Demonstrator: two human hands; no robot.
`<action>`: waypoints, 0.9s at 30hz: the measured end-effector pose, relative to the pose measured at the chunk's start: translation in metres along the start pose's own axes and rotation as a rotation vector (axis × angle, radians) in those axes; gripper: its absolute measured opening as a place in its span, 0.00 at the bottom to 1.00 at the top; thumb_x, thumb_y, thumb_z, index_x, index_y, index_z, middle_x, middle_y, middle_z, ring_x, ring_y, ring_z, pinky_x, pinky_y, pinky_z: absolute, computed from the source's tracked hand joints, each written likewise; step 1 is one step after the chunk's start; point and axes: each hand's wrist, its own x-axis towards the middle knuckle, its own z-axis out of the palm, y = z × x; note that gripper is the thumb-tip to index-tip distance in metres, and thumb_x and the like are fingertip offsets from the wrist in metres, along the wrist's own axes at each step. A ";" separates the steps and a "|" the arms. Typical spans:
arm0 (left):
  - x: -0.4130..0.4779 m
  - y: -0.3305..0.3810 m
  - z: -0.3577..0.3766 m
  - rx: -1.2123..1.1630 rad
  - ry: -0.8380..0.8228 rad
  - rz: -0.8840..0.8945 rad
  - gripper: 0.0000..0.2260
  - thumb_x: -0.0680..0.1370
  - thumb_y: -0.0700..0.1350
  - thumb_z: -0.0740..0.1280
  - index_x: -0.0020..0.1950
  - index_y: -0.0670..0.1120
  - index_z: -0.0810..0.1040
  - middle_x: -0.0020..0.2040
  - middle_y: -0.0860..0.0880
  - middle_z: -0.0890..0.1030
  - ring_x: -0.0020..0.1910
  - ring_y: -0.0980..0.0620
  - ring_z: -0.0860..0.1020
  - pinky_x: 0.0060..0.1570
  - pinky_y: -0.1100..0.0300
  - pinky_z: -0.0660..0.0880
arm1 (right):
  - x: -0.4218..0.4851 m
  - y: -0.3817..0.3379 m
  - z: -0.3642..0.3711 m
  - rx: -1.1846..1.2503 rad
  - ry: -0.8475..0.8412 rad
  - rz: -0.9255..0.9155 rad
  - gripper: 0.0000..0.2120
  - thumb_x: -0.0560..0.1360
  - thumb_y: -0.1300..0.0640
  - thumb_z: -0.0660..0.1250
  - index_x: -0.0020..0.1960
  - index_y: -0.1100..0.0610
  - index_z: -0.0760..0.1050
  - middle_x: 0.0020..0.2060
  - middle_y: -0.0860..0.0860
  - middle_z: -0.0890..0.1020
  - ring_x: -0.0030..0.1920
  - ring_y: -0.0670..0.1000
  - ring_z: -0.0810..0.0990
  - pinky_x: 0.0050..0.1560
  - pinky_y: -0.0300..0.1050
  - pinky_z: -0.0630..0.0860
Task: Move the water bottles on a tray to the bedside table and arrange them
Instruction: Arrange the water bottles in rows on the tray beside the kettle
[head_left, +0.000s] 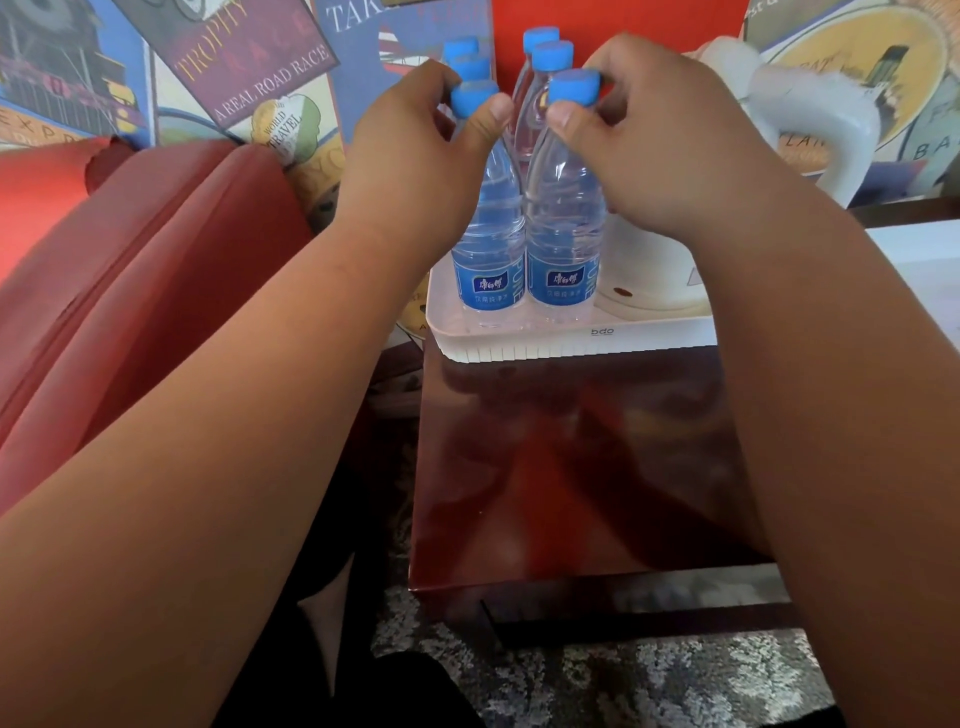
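Poster-covered walls and a red headboard close in a glossy dark-red bedside table (571, 467), whose near half lies bare while a white tray (571, 347) at its far edge carries six blue-capped water bottles (488, 249) and a white kettle (654, 270). The left hand (415, 156) and right hand (654, 150) each have fingers (496, 111) pinched at the neck of a near bottle, both standing upright on the tray. Full, they look fairly heavy with thin, smooth, yielding walls — the stiff cap and neck probably give the surest hold, and the polished table may let them slide.
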 end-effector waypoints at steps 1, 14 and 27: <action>0.000 -0.001 0.000 -0.001 0.000 0.000 0.19 0.80 0.60 0.64 0.61 0.46 0.78 0.42 0.51 0.78 0.40 0.55 0.75 0.36 0.70 0.66 | 0.000 0.001 0.001 -0.005 -0.003 0.002 0.16 0.81 0.43 0.61 0.61 0.53 0.73 0.45 0.46 0.77 0.44 0.48 0.74 0.43 0.44 0.65; -0.008 0.006 -0.008 -0.020 -0.007 -0.059 0.16 0.76 0.65 0.67 0.51 0.53 0.77 0.42 0.56 0.80 0.41 0.58 0.78 0.36 0.69 0.69 | -0.006 0.005 -0.006 0.093 -0.024 0.018 0.21 0.75 0.35 0.65 0.59 0.49 0.73 0.48 0.45 0.80 0.47 0.46 0.78 0.43 0.43 0.71; 0.018 0.012 -0.014 -0.138 -0.077 -0.123 0.13 0.76 0.60 0.66 0.49 0.53 0.81 0.42 0.57 0.82 0.37 0.58 0.79 0.45 0.57 0.78 | 0.020 0.000 -0.037 0.059 -0.181 0.042 0.24 0.72 0.31 0.67 0.62 0.42 0.72 0.50 0.41 0.81 0.45 0.38 0.79 0.45 0.39 0.75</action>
